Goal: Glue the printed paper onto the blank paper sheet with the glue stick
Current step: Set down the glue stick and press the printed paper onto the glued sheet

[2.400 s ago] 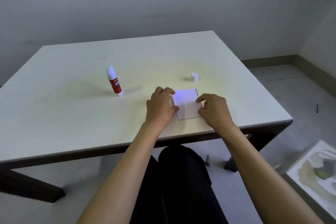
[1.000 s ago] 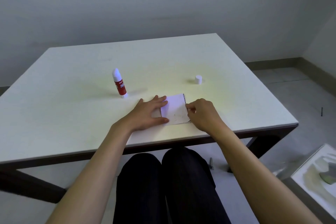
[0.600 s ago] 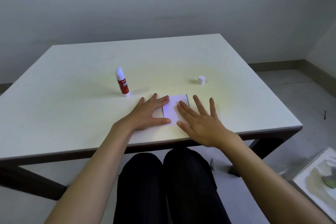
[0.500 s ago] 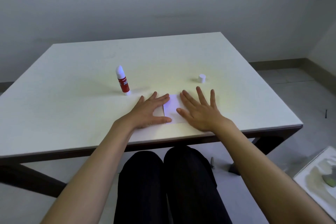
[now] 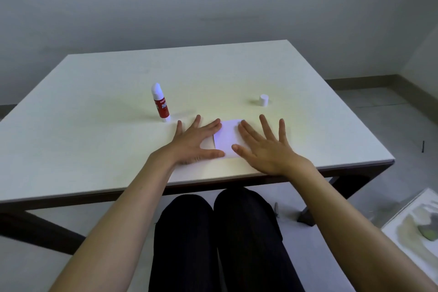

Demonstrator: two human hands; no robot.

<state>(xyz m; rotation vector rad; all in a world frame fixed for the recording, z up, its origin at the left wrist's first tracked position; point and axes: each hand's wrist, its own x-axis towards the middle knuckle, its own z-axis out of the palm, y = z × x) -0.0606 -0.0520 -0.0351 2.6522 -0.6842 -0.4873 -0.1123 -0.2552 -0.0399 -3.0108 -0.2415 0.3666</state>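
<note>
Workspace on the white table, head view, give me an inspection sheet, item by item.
Surface: white table, bare apart from the job's things.
Job's things: white paper flat near the front edge, no print visible; glue stick upright, left of the paper; small white cap standing apart, behind and right of the paper.
Clutter: nothing seen.
Grippers: left hand flat, fingers spread, on the paper's left part; right hand flat, fingers spread, over its right part. Neither holds anything.
Cables: nothing seen.
Surroundings: grey wall; tiled floor; white tray on the floor to the right.
</note>
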